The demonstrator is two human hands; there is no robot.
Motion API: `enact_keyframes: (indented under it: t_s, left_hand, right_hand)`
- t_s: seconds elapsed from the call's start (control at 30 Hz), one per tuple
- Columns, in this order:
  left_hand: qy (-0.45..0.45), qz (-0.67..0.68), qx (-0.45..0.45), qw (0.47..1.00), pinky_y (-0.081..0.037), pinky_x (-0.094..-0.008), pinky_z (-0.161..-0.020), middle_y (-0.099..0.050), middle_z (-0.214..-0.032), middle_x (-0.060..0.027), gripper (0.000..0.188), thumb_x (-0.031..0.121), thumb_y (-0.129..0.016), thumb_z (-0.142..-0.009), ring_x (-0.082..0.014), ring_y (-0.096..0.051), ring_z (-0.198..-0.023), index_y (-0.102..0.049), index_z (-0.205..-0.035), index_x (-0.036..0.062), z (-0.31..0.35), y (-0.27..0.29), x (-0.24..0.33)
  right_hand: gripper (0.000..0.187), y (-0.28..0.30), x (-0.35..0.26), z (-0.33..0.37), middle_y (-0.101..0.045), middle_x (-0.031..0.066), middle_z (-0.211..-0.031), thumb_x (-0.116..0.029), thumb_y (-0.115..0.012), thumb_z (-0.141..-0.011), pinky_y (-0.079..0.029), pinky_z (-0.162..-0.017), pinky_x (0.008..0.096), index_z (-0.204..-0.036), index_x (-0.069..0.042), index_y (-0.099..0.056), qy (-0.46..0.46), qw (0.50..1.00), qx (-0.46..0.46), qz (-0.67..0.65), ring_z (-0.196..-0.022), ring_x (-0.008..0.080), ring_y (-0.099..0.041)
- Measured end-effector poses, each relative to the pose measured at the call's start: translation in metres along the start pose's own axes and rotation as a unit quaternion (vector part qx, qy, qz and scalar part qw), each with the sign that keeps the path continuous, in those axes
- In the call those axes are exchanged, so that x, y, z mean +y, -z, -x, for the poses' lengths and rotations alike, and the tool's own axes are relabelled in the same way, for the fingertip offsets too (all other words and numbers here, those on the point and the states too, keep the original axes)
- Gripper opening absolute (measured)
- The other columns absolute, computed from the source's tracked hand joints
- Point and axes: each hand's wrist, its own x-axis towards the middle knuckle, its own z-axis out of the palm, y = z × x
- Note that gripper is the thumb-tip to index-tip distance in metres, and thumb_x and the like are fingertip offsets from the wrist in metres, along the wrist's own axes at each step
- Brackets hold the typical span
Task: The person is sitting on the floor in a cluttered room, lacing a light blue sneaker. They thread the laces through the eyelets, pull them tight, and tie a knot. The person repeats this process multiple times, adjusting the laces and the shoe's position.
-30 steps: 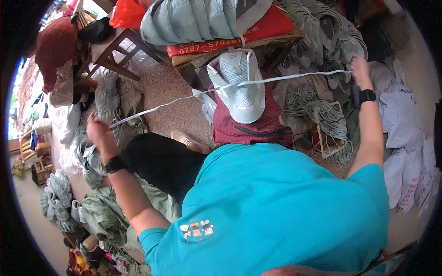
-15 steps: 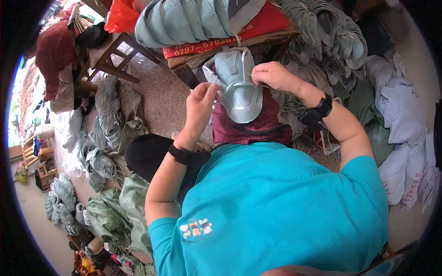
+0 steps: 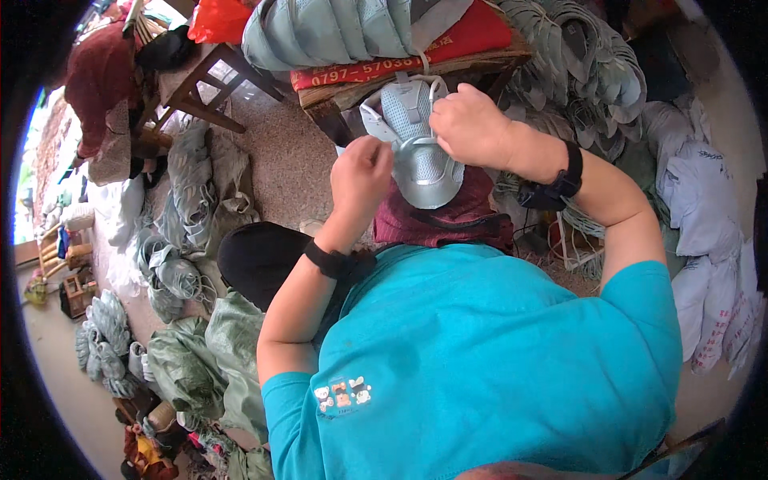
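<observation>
A pale grey-green shoe upper (image 3: 419,178) rests toe toward me over dark red cloth (image 3: 456,210) at my lap, its tongue pointing at the bench. A whitish shoelace (image 3: 418,142) crosses it below the tongue. My left hand (image 3: 362,174) is closed in a pinch at the upper's left side, on what appears to be one end of the lace. At the right row of eyelets my right hand (image 3: 474,128) is also closed, with the lace at its fingertips. The fingers hide most of the grip on both sides.
A wooden bench (image 3: 352,98) ahead bears a red printed cloth and a row of nested shoe uppers (image 3: 336,34). Bundled uppers (image 3: 580,64) hang at the right, near white sacks (image 3: 704,200). Green sacks (image 3: 188,360) and a wooden stool (image 3: 212,92) stand at the left.
My right hand has turned and come in over the upper's right edge, its knuckles now covering the eyelets. My left hand has shifted slightly right and closer to the upper.
</observation>
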Motion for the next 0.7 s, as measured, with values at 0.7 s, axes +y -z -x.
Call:
enact_keyframes:
  t_s: [0.7]
  left_hand:
    - [-0.226,-0.07,-0.217,0.947,-0.046,-0.0424,-0.082,-0.056,-0.094,-0.0101,0.027,0.012,-0.076,-0.073,-0.0324,-0.055,-0.093,-0.06,-0.093,0.0066,-0.063,0.047,0.0]
  right_hand:
    - [0.031,0.016,0.055,-0.015,-0.054,0.0117,-0.098,-0.011,-0.077,-0.072,-0.05,-0.073,0.045,-0.091,-0.003,-0.053,0.176,0.969,-0.038,-0.167,-0.09,0.0342,-0.06]
